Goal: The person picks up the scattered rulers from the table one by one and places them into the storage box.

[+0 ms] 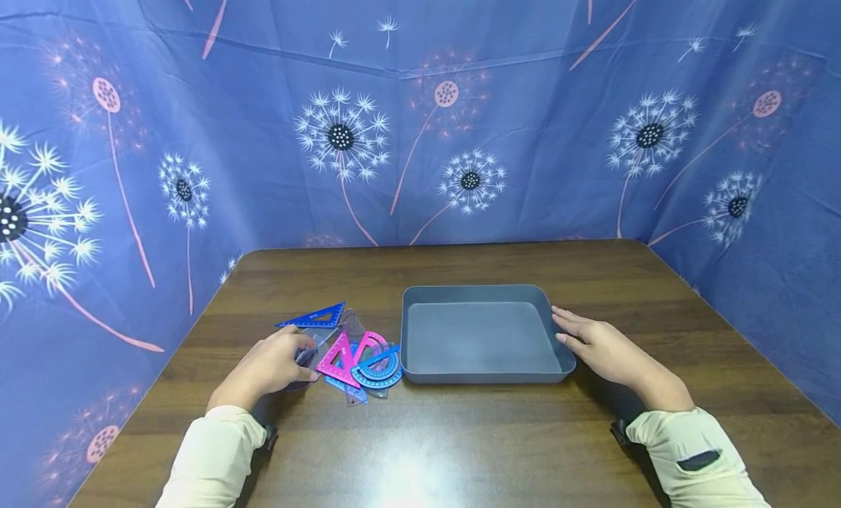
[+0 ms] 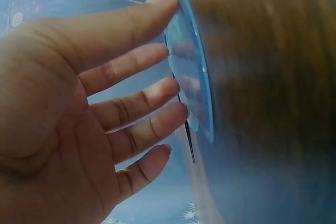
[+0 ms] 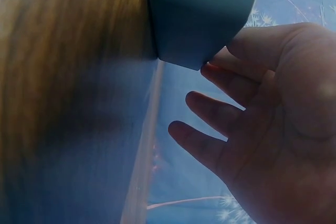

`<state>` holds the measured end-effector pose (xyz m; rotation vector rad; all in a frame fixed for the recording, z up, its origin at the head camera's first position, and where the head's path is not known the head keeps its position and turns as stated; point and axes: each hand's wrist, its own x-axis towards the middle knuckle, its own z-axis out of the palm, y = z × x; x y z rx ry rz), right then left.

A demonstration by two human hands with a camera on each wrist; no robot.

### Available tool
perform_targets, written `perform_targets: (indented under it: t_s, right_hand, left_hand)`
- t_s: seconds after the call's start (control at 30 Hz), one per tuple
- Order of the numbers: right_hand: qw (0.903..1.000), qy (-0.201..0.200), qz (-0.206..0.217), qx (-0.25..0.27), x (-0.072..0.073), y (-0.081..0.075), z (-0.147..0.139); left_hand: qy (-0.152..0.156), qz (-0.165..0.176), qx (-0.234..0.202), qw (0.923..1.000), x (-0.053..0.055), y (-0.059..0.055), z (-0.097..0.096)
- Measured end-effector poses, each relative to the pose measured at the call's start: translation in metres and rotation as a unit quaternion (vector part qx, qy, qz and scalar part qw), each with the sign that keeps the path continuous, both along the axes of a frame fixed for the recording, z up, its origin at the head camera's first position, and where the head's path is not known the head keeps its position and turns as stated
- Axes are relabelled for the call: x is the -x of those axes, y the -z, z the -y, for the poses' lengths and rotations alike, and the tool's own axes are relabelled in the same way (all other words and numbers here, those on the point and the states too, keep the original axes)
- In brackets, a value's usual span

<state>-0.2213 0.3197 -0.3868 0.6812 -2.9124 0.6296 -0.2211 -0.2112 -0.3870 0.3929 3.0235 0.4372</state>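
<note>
My left hand [image 1: 272,362] reaches over the left side of a loose pile of drawing tools. Thumb and fingers stand apart, touching a clear curved plastic piece [image 2: 191,66], perhaps a protractor. Beside it lie a pink set square [image 1: 344,371], a pink protractor [image 1: 374,339] and a blue protractor [image 1: 388,373]. Behind the hand is a dark blue set square [image 1: 304,322]. Several clear pieces are partly hidden beneath. My right hand [image 1: 604,349] rests its nearly straight fingers against the right wall of a grey rectangular tray [image 1: 486,378]; its thumb also touches the tray's outside.
The tray stands just right of the pile on a brown wooden table [image 1: 473,442]. A blue cloth [image 1: 539,128] with dandelion prints hangs behind the table and along both sides. Light glares on the table's front.
</note>
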Motion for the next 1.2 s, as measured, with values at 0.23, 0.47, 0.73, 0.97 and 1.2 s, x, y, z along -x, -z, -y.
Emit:
perform_targets:
  t_s: [0.23, 0.47, 0.73, 0.97, 1.2]
  right_hand:
    - [1.0, 0.0, -0.006, 0.0, -0.0009, -0.0006, 0.0006]
    - [1.0, 0.002, 0.006, 0.004, -0.0023, -0.0016, 0.0007]
    - [0.9999, 0.004, 0.007, 0.008, -0.0021, -0.0006, -0.0003]
    - [0.9999, 0.004, 0.007, 0.011, -0.0024, 0.001, -0.0008]
    - [1.0, 0.004, 0.001, 0.003, -0.0026, 0.0019, -0.0003]
  left_hand:
    - [-0.008, 0.006, -0.026, 0.9996, 0.0033, 0.0028, 0.0003]
    - [-0.022, 0.03, -0.054, 0.9979, 0.0046, 0.0019, -0.0004]
    - [-0.05, 0.062, -0.087, 0.993, 0.0043, 0.0023, -0.0015]
    - [-0.041, 0.04, -0.066, 0.9962, 0.0052, 0.002, -0.0001]
    - [-0.046, 0.03, -0.051, 0.9972, 0.0038, 0.0013, 0.0024]
